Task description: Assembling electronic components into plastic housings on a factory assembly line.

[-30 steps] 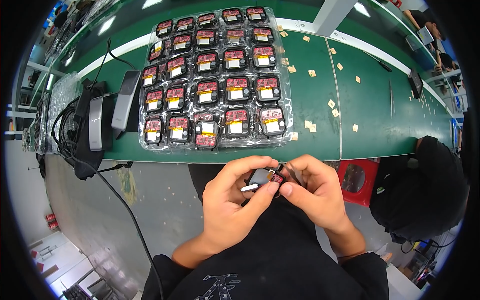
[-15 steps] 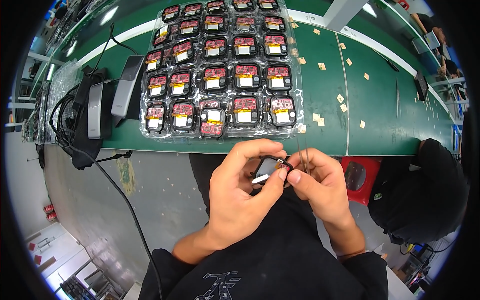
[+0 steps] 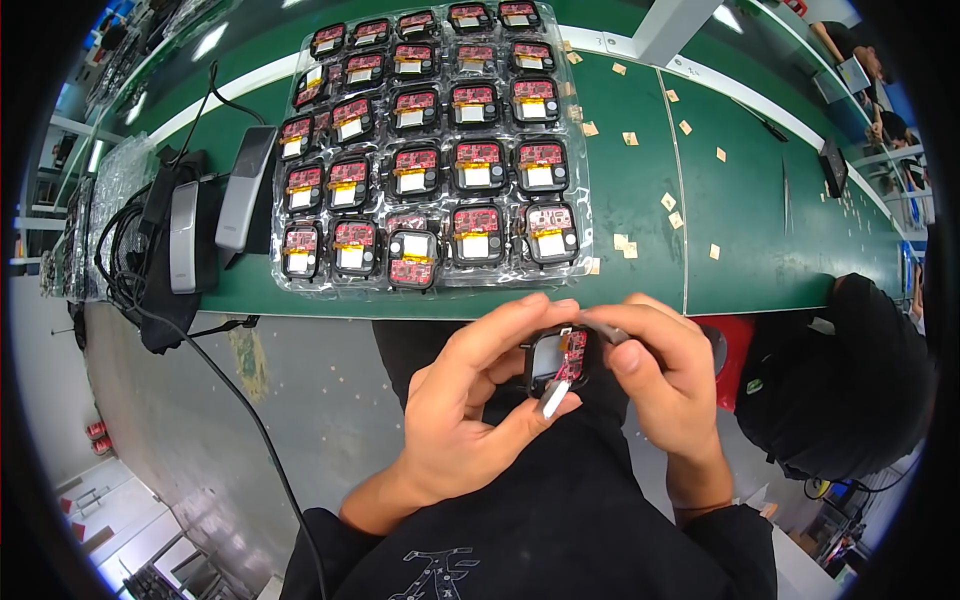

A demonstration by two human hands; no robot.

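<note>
My left hand (image 3: 450,420) is closed around a small black square device housing (image 3: 530,366), holding it just in front of the table edge. A red circuit board (image 3: 575,350) shows along the housing's right side, tilted up from the grey inside. At its lower edge, beside my left thumb, a small white battery-like block (image 3: 554,399) sticks out. My right hand (image 3: 670,380) pinches a pair of metal tweezers (image 3: 603,328) whose body slants left toward the top of the housing. Its tips are hidden near my left fingertips.
Beyond my hands, a clear plastic tray (image 3: 583,262) bears rows of similar open devices with red boards. Small tan squares (image 3: 668,201) lie scattered on the green table (image 3: 640,285). Two grey boxy devices (image 3: 247,190) and black cables (image 3: 130,235) stand left; a person in black (image 3: 850,390) is at right.
The tweezers have swung from upright to slanting left toward the housing. My left hand has turned the housing, so more of the red board shows and the white block points further down.
</note>
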